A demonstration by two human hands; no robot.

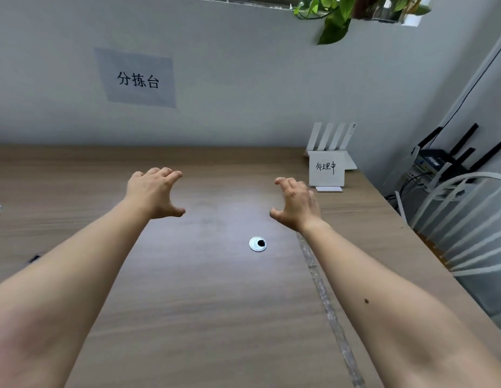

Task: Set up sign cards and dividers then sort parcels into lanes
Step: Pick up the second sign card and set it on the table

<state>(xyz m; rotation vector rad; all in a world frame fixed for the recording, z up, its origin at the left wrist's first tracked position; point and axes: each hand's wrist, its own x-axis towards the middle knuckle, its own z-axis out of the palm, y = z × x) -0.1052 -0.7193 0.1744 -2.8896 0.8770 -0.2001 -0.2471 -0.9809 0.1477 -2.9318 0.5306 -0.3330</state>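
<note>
Both hands hang over the middle of the desk (204, 289) and hold nothing. The left hand (155, 193) and the right hand (295, 204) each have a wide grip, with the fingers bent like claws and the thumb far from them. The sign card (326, 169) stands up near the far right corner of the desk, just in front of a white router (332, 137). The card is white with black writing on it, and its bottom sits in a small flat stand (329, 189). It looks like thin card, so I think it is very light and bends easily. A small bump would likely tip it over. A good place to take it is by the two side edges, low down near the stand, with a soft pinch so it does not crease. A long clear strip (325, 298) lies flat on the right side of the desk, running from the near edge toward the card. It may be a divider. It looks thin and smooth, so it could be hard to lift, and getting a fingernail under one end may help. I see no parcels.
</note>
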